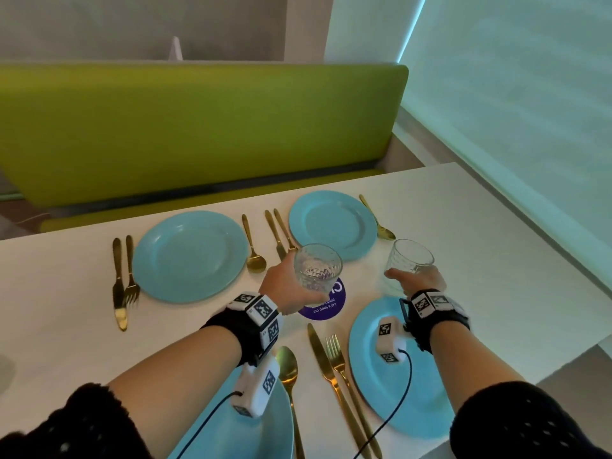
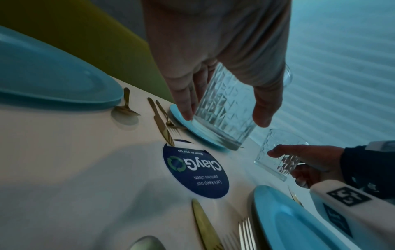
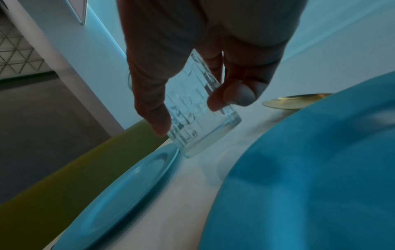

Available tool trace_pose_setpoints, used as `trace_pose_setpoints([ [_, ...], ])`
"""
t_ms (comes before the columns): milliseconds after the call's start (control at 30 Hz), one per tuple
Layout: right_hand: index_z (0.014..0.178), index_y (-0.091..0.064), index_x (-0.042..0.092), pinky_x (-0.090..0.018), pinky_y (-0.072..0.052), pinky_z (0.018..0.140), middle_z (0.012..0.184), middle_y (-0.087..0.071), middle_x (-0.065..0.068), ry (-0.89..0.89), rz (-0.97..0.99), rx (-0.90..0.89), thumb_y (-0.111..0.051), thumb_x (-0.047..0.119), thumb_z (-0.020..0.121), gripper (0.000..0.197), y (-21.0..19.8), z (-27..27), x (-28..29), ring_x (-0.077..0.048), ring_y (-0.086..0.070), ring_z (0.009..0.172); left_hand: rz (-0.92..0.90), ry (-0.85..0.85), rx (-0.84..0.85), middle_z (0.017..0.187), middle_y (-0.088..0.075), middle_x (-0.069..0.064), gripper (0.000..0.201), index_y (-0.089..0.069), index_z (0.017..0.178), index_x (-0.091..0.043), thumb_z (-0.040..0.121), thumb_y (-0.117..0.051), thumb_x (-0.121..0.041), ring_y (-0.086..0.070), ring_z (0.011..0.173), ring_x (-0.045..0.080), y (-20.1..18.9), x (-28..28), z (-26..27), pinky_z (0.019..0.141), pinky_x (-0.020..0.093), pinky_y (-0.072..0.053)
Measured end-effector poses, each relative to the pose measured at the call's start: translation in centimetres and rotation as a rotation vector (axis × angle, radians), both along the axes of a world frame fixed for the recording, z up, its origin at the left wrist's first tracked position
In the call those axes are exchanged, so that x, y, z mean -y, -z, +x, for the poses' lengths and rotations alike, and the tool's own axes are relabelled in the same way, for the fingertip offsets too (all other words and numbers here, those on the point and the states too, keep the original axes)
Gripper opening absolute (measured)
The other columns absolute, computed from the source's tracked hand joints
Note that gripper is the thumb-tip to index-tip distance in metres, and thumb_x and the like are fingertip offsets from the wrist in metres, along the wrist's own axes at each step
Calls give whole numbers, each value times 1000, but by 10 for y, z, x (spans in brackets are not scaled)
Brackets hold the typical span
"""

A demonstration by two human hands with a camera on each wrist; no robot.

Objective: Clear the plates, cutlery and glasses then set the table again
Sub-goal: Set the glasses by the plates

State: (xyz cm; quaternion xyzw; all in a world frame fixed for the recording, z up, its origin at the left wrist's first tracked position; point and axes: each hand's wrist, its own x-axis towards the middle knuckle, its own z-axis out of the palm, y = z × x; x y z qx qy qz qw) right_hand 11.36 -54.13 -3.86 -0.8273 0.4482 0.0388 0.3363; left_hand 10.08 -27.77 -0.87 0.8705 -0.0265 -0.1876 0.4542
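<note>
Two dark sleeves (image 1: 66, 422) frame the near edge of the head view, each wrist carrying a white marked camera unit (image 1: 261, 313). Left hand (image 1: 284, 289): fingers and thumb curled round a clear patterned glass (image 1: 317, 272), held just above the white table (image 1: 66, 286) over a round blue sticker (image 1: 337, 304). Right hand (image 1: 419, 283): fingers and thumb curled round a second glass (image 1: 409, 260), tilted, its base off the table in the right wrist view. Four light blue plates remain on the table: far left plate (image 1: 190, 256), far right plate (image 1: 332, 223), near right plate (image 1: 374, 369) under the right wrist, and near left plate (image 1: 281, 435) under the left forearm. Gold cutlery lies beside them: a knife and fork pair (image 1: 121, 283) at far left, a spoon (image 1: 253, 246) between the far plates, a near knife (image 1: 326, 369) and fork (image 1: 341, 369) side by side, and a near spoon (image 1: 288, 366). A green bench seat (image 1: 198, 127) stands behind the table.
</note>
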Motion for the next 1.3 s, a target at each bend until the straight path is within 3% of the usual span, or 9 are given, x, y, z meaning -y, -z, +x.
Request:
trace_pose_setpoints([
  [100, 107, -59, 6, -34, -50, 74, 103, -69, -14, 25, 4, 23, -84, 48, 51, 75, 2, 8, 0, -31, -64, 97, 22, 12, -10, 125, -60, 0, 90, -40, 132, -20, 56, -86, -36, -58, 112, 18, 8, 7, 6, 92, 35, -53],
  [267, 113, -55, 4, -37, -51, 83, 109, -66, -15, 53, 21, 41, -84, 44, 55, 76, 8, 14, 3, -32, -61, 104, 40, 27, -31, 125, -60, -1, 91, -40, 133, -21, 55, -85, -38, -58, 112, 18, 17, 17, 10, 93, 34, -53],
  [467, 131, -44, 7, -36, -43, 96, 129, -54, -15, 76, 40, 103, -83, 33, 65, 81, 14, 12, 7, -31, -51, 121, 63, 46, -35, 131, -56, 1, 91, -37, 137, -19, 61, -85, -33, -54, 119, 20, 22, 29, 12, 96, 30, -48],
  [733, 136, -39, 15, -34, -42, 97, 134, -51, -9, 58, 91, 144, -83, 33, 65, 86, 21, 1, 9, -28, -50, 123, 52, 46, -51, 130, -55, 0, 89, -37, 134, -19, 60, -85, -35, -52, 120, 20, 33, 44, 14, 92, 25, -44],
  [933, 139, -34, 17, -37, -45, 93, 132, -52, -13, 48, 114, 112, -85, 36, 62, 95, 20, -3, 11, -33, -51, 121, 75, 41, -67, 129, -56, -1, 92, -39, 132, -22, 55, -86, -42, -52, 119, 20, 42, 49, 15, 100, 34, -47],
  [1133, 141, -31, 19, -39, -47, 95, 130, -54, -14, 84, 111, 135, -87, 37, 58, 101, 25, -10, 11, -32, -54, 118, 64, 46, -55, 130, -56, 0, 89, -40, 132, -19, 58, -87, -34, -51, 121, 19, 45, 48, 14, 99, 30, -45],
  [1300, 136, -33, 25, -45, -54, 88, 120, -61, -11, 75, 102, 138, -88, 48, 44, 110, 26, -15, 9, -33, -64, 104, 39, 65, -59, 135, -52, 2, 92, -36, 136, -17, 60, -87, -25, -49, 124, 21, 46, 47, 13, 98, 25, -40],
])
